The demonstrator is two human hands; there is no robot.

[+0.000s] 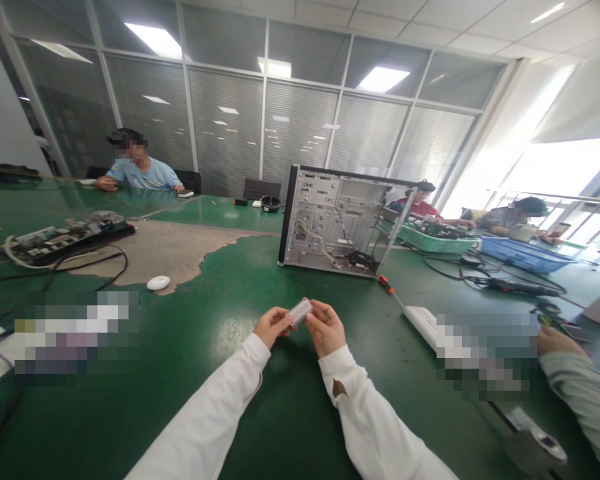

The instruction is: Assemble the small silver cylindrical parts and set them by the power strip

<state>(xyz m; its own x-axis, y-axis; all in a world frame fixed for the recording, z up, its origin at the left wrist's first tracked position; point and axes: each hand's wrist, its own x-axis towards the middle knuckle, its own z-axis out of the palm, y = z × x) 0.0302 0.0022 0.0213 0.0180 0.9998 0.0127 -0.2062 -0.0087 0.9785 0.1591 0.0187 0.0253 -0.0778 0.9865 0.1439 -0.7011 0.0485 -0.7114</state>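
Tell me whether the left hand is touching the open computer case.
Apart. In the head view, a plain stretch of green tabletop shows between the left hand, which grips a small pale block, and the computer case.

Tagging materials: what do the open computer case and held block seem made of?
Computer case: probably sheet metal, dull silvery finish, judging by its pressed contours and cutouts.
Held block: pale grey, smooth-looking; metal or plastic, too small to tell.

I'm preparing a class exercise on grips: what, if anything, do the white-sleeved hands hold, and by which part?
A small pale block, by its opposite ends: the left hand at the left, the right hand at the right.
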